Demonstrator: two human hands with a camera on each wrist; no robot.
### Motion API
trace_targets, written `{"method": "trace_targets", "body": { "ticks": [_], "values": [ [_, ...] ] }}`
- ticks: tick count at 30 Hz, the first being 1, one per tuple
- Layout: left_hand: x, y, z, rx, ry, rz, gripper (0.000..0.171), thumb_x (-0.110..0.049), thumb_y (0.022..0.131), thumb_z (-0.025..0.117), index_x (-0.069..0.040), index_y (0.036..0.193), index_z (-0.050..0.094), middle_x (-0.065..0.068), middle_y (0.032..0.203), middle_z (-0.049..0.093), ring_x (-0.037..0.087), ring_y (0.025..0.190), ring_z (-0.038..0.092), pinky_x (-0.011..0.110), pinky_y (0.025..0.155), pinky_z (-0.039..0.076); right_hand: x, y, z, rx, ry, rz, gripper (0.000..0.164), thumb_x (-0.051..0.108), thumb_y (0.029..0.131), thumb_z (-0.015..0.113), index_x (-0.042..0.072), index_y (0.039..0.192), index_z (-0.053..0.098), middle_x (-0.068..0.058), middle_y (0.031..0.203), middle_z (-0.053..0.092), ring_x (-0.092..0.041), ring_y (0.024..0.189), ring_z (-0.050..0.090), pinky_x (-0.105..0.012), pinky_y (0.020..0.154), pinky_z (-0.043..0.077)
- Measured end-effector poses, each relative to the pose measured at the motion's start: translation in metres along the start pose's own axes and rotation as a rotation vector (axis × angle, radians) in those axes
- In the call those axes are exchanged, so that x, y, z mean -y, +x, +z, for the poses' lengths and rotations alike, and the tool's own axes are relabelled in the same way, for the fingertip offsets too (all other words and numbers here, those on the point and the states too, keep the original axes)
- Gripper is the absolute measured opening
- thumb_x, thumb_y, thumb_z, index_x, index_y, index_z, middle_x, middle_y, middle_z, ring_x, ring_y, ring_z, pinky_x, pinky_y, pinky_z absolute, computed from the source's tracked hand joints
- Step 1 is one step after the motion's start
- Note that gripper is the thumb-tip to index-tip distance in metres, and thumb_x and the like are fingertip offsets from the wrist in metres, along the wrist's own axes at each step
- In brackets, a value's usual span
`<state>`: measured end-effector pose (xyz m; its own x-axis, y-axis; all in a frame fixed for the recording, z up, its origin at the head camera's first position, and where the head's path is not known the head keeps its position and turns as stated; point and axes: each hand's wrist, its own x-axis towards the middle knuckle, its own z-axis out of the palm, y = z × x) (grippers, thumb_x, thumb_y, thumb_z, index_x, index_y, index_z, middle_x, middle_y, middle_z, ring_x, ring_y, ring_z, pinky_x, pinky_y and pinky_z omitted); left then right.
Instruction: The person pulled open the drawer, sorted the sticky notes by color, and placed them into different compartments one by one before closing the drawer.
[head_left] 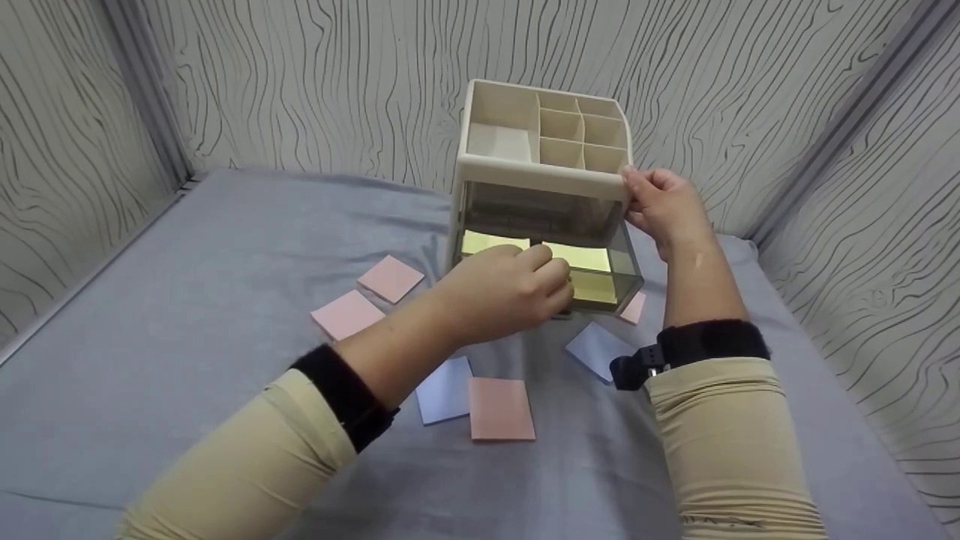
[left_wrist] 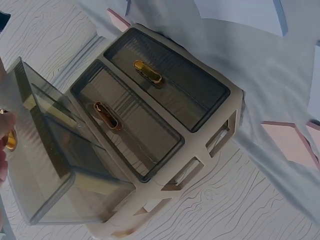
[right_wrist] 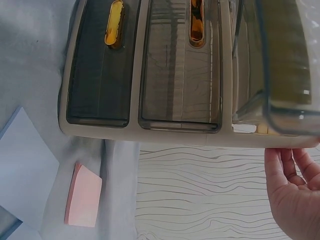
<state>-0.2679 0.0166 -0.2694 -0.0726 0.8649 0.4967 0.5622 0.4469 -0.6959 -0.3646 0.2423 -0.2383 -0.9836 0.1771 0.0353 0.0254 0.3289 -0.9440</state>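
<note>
A cream desk organizer (head_left: 540,171) with smoky clear drawers stands upright, its top drawer (head_left: 630,285) pulled out. Two yellow sticky note pads (head_left: 589,259) lie side by side in that drawer. My left hand (head_left: 517,289) is at the drawer's front, fingers curled. In the left wrist view its fingertips pinch the gold handle (left_wrist: 10,140). With curled fingers my right hand (head_left: 667,210) holds the organizer's right side near the upper front corner. Below, two lower drawers (left_wrist: 127,120) are closed, each with a gold handle.
On the grey cloth lie pink pads (head_left: 390,279) to the left, a blue pad (head_left: 442,394) beside a salmon pad (head_left: 501,409) in front, and another blue pad (head_left: 598,351) to the right. Open compartments (head_left: 562,127) top the organizer. A wood-grain patterned wall (head_left: 337,90) stands behind.
</note>
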Motion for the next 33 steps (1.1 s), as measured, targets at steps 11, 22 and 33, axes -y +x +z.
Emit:
{"method": "trace_targets", "body": {
  "ticks": [11, 22, 33],
  "values": [
    [0.008, 0.006, 0.007, -0.019, -0.046, -0.073, 0.02, -0.003, 0.087, 0.038, -0.01, 0.085, 0.056, 0.003, 0.076, 0.049, 0.016, 0.063, 0.047, 0.024, 0.044, 0.041, -0.001, 0.0, -0.001, 0.002, 0.015, 0.003, 0.048, 0.048, 0.077, 0.054, 0.009, 0.103, 0.051, -0.012, 0.112, 0.047, -0.022, 0.103, 0.046, -0.035, 0.089, 0.038],
    [0.022, 0.01, 0.027, 0.104, -0.087, -0.159, 0.011, -0.012, 0.082, 0.049, -0.01, 0.091, 0.055, 0.005, 0.086, 0.052, 0.02, 0.074, 0.052, 0.03, 0.051, 0.045, 0.001, 0.0, -0.001, 0.011, 0.044, 0.012, 0.045, 0.046, 0.077, 0.054, 0.009, 0.103, 0.052, -0.013, 0.112, 0.048, -0.022, 0.103, 0.047, -0.032, 0.088, 0.039],
    [0.027, 0.015, 0.051, 0.097, -0.062, -0.252, 0.017, -0.005, 0.086, 0.039, -0.01, 0.087, 0.055, 0.005, 0.084, 0.05, 0.02, 0.072, 0.051, 0.029, 0.051, 0.045, 0.001, -0.001, -0.001, 0.016, 0.056, 0.001, 0.046, 0.045, 0.077, 0.055, 0.008, 0.105, 0.052, -0.013, 0.114, 0.047, -0.027, 0.11, 0.044, -0.034, 0.09, 0.038]
  ]
}}
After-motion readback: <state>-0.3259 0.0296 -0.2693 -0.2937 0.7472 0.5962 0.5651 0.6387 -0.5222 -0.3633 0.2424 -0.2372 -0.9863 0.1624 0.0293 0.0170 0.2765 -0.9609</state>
